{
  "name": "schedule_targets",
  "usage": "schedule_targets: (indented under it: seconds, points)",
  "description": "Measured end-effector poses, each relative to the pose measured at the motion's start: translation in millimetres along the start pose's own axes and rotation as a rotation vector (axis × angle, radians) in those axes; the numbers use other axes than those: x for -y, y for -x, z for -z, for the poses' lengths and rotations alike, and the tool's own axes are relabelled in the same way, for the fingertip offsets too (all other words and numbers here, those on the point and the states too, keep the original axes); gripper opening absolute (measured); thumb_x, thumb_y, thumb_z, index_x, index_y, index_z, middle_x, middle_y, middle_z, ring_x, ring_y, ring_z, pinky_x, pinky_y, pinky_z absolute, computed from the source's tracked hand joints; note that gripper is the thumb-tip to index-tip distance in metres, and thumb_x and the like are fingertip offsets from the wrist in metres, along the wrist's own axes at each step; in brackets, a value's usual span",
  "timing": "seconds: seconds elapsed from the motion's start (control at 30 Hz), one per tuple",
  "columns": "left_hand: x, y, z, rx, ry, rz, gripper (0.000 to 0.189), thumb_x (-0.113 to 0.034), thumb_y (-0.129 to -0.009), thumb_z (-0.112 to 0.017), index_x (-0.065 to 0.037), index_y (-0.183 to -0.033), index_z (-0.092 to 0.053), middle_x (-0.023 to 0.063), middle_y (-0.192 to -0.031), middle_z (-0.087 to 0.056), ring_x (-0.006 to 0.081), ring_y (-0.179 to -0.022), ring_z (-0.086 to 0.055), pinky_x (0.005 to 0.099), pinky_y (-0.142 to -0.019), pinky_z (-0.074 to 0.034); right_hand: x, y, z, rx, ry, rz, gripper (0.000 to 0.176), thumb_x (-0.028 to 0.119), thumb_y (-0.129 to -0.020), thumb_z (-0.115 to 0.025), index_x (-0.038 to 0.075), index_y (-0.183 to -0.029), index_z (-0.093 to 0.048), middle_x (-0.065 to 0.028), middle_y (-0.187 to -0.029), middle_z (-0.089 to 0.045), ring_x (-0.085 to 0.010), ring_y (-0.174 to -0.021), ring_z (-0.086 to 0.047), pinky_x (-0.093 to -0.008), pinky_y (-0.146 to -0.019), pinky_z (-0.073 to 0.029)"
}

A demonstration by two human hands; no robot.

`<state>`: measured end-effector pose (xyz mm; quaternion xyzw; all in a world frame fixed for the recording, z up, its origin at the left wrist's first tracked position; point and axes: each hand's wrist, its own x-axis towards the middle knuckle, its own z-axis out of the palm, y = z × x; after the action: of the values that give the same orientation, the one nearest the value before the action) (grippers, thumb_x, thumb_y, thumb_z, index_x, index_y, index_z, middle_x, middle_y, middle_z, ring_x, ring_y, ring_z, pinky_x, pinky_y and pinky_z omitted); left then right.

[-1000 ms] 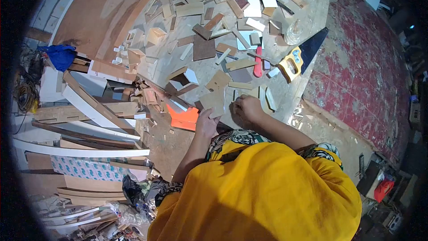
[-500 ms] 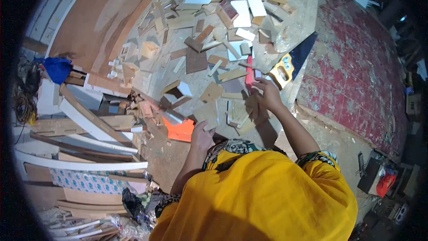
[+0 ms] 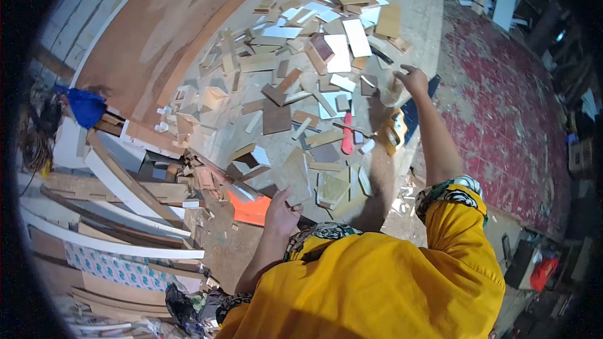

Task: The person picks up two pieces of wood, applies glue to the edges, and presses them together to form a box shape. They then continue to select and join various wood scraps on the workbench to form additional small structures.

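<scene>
My right hand [image 3: 413,81] is at the upper rim of a clear plastic cup [image 3: 391,95], its fingers bent around the rim. Just below it lies a handsaw with a yellow handle [image 3: 394,133]; its dark blade is partly behind my forearm. A tool with a red handle [image 3: 347,132] rests among wood offcuts to the left. My left hand [image 3: 281,215] is by the near edge of the work surface, thumb and fingers apart, with nothing visible in it. Nearest to it are a thin wood piece [image 3: 294,166] and an orange object [image 3: 248,208].
Many wood and white board offcuts [image 3: 276,118] cover the work surface [image 3: 418,25]. A large brown panel [image 3: 144,31] stands at the left, with stacked curved strips [image 3: 113,232] below it. To the right is a worn red surface [image 3: 490,113].
My right hand has moved from beside the red-handled tool up and right to the clear cup. My left hand has come off the thin wood piece towards me. The view has shifted slightly.
</scene>
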<state>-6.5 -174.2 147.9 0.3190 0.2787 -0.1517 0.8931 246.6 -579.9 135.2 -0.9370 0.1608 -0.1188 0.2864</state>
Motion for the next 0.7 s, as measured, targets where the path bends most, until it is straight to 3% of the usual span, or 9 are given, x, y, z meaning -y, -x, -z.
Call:
schedule_targets:
  seconds: [0.13,0.23,0.37,0.5,0.57,0.7]
  points:
    - [-5.3,3.1,-3.9,-0.008,0.039,0.017,0.024,-0.01,-0.076,-0.063,-0.016,-0.094,-0.049,-0.0032,-0.092,-0.053,0.011,-0.078,-0.048,0.0247,-0.054,-0.033,7.9,3.4,0.7,-0.024,-0.075,0.229,0.022,0.028,-0.073,-0.063,0.009,-0.084,-0.068,-0.0115,-0.082,-0.065,-0.024,-0.074,-0.063,-0.0306,-0.066,-0.048]
    - [-4.7,1.8,-1.6,-0.016,0.063,-0.024,0.019,-0.013,-0.079,-0.06,-0.012,-0.096,-0.053,-0.0004,-0.091,-0.058,0.0124,-0.077,-0.054,0.0236,-0.049,-0.035,13.7,14.4,0.9,-0.024,0.014,0.165,0.023,0.029,-0.071,-0.063,0.008,-0.079,-0.067,-0.0137,-0.076,-0.063,-0.0298,-0.069,-0.061,-0.0359,-0.064,-0.048]
    - [-6.2,-1.3,-4.4,0.013,0.081,-0.008,0.023,-0.014,-0.08,-0.059,-0.011,-0.1,-0.051,0.0001,-0.092,-0.058,0.0131,-0.076,-0.055,0.0235,-0.05,-0.035,21.2,32.3,12.3,0.171,0.132,0.201,0.025,0.03,-0.069,-0.064,0.008,-0.08,-0.067,-0.0145,-0.073,-0.062,-0.0305,-0.069,-0.061,-0.0372,-0.064,-0.048]
    - [-7.9,-1.5,-17.2,-0.001,0.067,-0.004,0.018,-0.011,-0.077,-0.062,-0.012,-0.091,-0.053,-0.0018,-0.084,-0.056,0.0108,-0.074,-0.052,0.0244,-0.054,-0.035,13.9,30.9,7.1,0.075,0.131,0.288,0.025,0.028,-0.067,-0.065,0.008,-0.082,-0.067,-0.0155,-0.077,-0.062,-0.0306,-0.071,-0.06,-0.0381,-0.065,-0.047]
    - [-4.4,-9.3,-8.5,0.041,0.067,-0.004,0.024,-0.015,-0.081,-0.058,-0.01,-0.103,-0.05,0.0013,-0.094,-0.058,0.0133,-0.08,-0.055,0.0237,-0.052,-0.038,14.2,30.4,9.0,-0.007,0.047,0.289,0.025,0.026,-0.069,-0.064,0.01,-0.088,-0.066,-0.0151,-0.082,-0.062,-0.03,-0.073,-0.06,-0.0377,-0.066,-0.047]
    - [-6.2,-8.2,-11.3,0.082,0.065,-0.024,0.032,-0.017,-0.078,-0.061,-0.011,-0.107,-0.048,0.0037,-0.098,-0.058,0.0148,-0.085,-0.056,0.027,-0.056,-0.042,0.5,16.9,6.7,-0.159,-0.143,0.206,0.027,0.022,-0.069,-0.065,0.011,-0.093,-0.065,-0.0164,-0.085,-0.062,-0.0283,-0.076,-0.061,-0.0354,-0.07,-0.048]
